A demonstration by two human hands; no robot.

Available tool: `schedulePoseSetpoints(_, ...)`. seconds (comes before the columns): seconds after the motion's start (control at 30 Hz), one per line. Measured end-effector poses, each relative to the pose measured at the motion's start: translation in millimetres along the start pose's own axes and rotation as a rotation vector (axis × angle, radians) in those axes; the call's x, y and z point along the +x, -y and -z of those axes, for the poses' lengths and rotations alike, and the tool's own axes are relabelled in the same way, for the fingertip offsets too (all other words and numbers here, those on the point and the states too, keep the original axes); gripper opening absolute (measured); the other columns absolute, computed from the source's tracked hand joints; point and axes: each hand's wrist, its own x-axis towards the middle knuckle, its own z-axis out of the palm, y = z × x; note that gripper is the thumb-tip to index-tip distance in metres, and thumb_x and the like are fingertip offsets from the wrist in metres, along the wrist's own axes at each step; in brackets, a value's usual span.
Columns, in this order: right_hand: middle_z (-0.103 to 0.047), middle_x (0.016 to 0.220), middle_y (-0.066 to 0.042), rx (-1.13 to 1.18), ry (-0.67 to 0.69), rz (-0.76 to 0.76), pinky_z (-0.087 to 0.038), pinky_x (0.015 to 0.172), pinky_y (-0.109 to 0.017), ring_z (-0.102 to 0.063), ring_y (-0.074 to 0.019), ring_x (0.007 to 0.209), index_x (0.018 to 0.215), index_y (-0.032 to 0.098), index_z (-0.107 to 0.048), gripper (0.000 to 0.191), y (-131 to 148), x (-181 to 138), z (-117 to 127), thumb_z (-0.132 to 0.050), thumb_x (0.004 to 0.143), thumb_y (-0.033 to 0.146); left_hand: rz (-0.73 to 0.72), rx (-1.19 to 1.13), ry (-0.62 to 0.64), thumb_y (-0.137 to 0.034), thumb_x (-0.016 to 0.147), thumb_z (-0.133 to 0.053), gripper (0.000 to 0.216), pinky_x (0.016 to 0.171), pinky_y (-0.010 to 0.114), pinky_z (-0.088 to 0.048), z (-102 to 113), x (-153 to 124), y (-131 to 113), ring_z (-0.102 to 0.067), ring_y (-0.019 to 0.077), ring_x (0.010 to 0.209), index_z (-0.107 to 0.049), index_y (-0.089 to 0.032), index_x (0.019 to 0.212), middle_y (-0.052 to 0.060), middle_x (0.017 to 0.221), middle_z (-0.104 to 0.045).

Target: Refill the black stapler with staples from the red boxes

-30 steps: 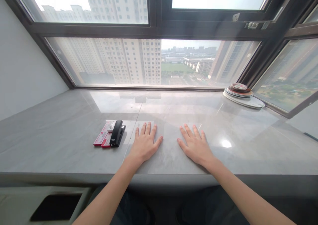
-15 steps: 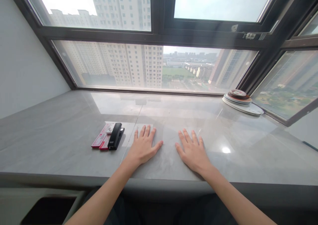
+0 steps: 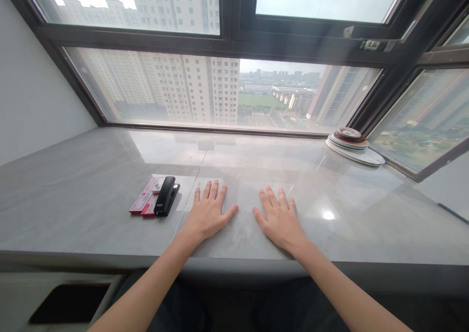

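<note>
My left hand [image 3: 207,215] lies flat on the grey stone-look sill [image 3: 234,241], palm down with its fingers spread and nothing in it. To its right, a short gap away, my right hand [image 3: 280,219] rests the same way, also holding nothing. Left of my left hand sits a black stapler [image 3: 165,197], leaning on or lying against some small red-and-white boxes [image 3: 141,202]. A small pale box [image 3: 157,183] is partly covered by the stapler. Neither hand touches these things.
At the back right corner, a stack of plates and round discs [image 3: 350,139] stands by the window. A dark window frame [image 3: 220,132] runs along the sill's far edge. A white wall [image 3: 44,102] closes the left side. The sill's front edge [image 3: 234,263] is near my wrists.
The whole view has shifted slightly, with the sill's things appearing a little higher and further left. Both hands stay flat on the sill; nothing was picked up.
</note>
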Motion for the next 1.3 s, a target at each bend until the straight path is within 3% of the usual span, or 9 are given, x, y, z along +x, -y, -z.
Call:
schedulePoseSetpoints(0.47, -0.011, 0.175, -0.003, -0.001, 0.017, -0.004, -0.008, 0.124, -0.065, -0.006, -0.0422, 0.159, 0.168, 0.029, -0.020, 0.074, 2, -2, 3, -0.023, 0.103, 0.064, 0.003, 0.010, 0.014, -0.078, 0.097, -0.030, 0.087, 0.126, 0.063, -0.006, 2, -3, -6, -0.009, 0.0389, 0.160, -0.029, -0.024, 0.164, 0.012, 0.173, -0.021)
schedulePoseSetpoints(1.3, -0.018, 0.174, -0.005, -0.002, -0.008, -0.011, -0.010, 0.125, -0.063, -0.011, -0.0399, 0.159, 0.167, 0.028, -0.024, 0.073, 2, -1, 0, -0.027, 0.103, 0.063, 0.018, -0.009, -0.002, -0.076, 0.098, -0.030, 0.082, 0.127, 0.060, -0.008, 6, -11, -9, -0.012, 0.0378, 0.160, -0.030, -0.025, 0.164, 0.010, 0.173, -0.021)
